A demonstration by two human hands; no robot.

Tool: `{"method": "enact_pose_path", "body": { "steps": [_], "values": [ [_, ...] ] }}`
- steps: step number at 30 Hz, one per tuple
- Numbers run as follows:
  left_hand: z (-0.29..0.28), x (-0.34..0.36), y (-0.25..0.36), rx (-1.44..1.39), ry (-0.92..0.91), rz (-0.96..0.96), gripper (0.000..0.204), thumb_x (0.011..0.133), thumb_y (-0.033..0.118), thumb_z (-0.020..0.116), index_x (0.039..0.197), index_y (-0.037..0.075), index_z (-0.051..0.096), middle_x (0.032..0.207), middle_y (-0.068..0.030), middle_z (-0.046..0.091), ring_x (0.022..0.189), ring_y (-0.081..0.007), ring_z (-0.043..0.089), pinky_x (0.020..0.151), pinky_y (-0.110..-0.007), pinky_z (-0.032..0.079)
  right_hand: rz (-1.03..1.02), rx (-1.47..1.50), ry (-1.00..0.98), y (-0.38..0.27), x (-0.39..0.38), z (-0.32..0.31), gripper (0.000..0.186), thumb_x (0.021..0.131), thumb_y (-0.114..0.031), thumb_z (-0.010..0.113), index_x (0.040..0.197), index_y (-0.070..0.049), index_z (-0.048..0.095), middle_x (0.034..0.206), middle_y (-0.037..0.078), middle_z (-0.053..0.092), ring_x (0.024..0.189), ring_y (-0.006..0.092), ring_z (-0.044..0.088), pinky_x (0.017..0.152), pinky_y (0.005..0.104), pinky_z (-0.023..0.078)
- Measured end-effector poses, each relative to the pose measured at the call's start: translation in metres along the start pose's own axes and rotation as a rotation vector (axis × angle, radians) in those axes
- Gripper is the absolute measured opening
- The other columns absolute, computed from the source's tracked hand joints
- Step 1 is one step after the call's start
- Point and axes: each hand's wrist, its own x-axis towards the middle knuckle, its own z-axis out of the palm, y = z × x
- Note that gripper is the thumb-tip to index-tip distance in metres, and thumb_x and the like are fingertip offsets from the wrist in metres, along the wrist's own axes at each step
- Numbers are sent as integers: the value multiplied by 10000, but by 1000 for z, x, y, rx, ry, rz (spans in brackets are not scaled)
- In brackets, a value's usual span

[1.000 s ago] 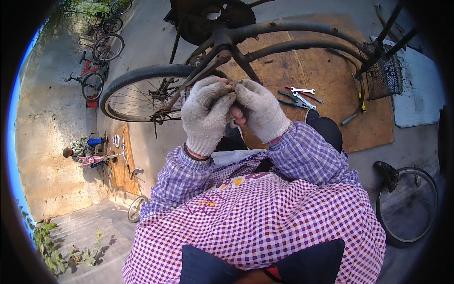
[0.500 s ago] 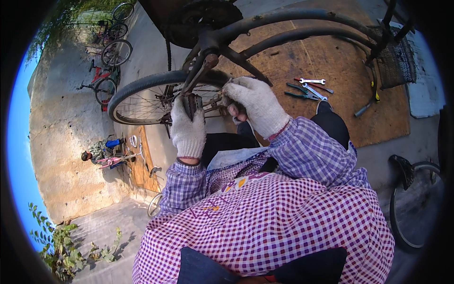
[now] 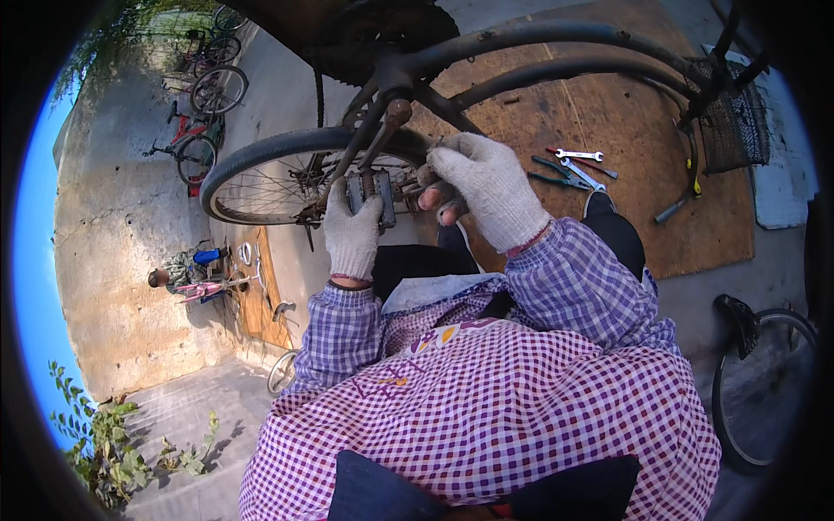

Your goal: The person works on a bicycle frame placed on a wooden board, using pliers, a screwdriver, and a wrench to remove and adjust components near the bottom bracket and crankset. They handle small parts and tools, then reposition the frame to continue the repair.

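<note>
My left hand (image 3: 354, 230), in a white knitted work glove, grips a worn metal bicycle pedal (image 3: 386, 201), thumb and fingers on either side of it. The pedal sits at the end of a rusty crank arm (image 3: 387, 135). To its right, my right hand (image 3: 486, 187), gloved alike with bare fingertips showing, is closed with thumb and fingers pinched together. What it pinches, if anything, I cannot make out. Behind the hands are the spoked wheel (image 3: 239, 169) and the dark bicycle frame (image 3: 530, 43).
Open-end wrenches (image 3: 579, 154), pliers (image 3: 556, 181) and a red-handled screwdriver lie on a brown board (image 3: 539, 130). A wire basket (image 3: 734, 130) is at the upper right, a wheel (image 3: 725, 408) at the lower right. Another person (image 3: 182, 273) works by a pink bicycle at the left.
My right hand has moved slightly right, away from the pedal, and more of its bare fingertips show. The left hand still grips the pedal, which is now seen more fully.
</note>
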Motion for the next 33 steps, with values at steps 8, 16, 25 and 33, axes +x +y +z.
{"method": "enact_pose_path", "body": {
  "steps": [8, 16, 25, 33],
  "values": [
    [-42, -6, 30, -306, -3, -76, 572, 943, 126, 692, 1460, -35, 509, 1111, -109, 690, 760, -130, 681, 565, -234, 558, -17, -20, 26, -10, -3, 0, 346, 1045, -204, 609, 1240, 82, 618, 963, 128, 689, 754, 138, 739, 520, 215, 576],
    [-78, 2, 94, -653, 28, 30, 480, 1034, 145, 601, 1477, -7, 496, 1144, -114, 728, 654, -76, 631, 510, -193, 472, -124, -13, 147, -35, -1, -23, 295, 1042, -203, 617, 1193, 49, 642, 924, 124, 707, 754, 150, 741, 516, 222, 576],
    [-91, 11, 122, -1069, -37, 146, 474, 1050, 345, 628, 1415, 46, 579, 1194, -174, 736, 900, -284, 764, 703, -425, 656, -270, -49, 271, -41, 3, -15, 274, 1048, -225, 620, 1163, 24, 639, 877, 97, 699, 750, 144, 732, 541, 225, 575],
    [-107, 15, 108, -1260, -207, 61, 403, 1079, 342, 581, 1314, 21, 646, 1038, -137, 752, 838, -279, 748, 742, -383, 634, -302, -69, 330, -41, 5, -2, 235, 1050, -193, 599, 1138, 19, 647, 880, 100, 690, 739, 144, 719, 542, 230, 569]
  ]
}}
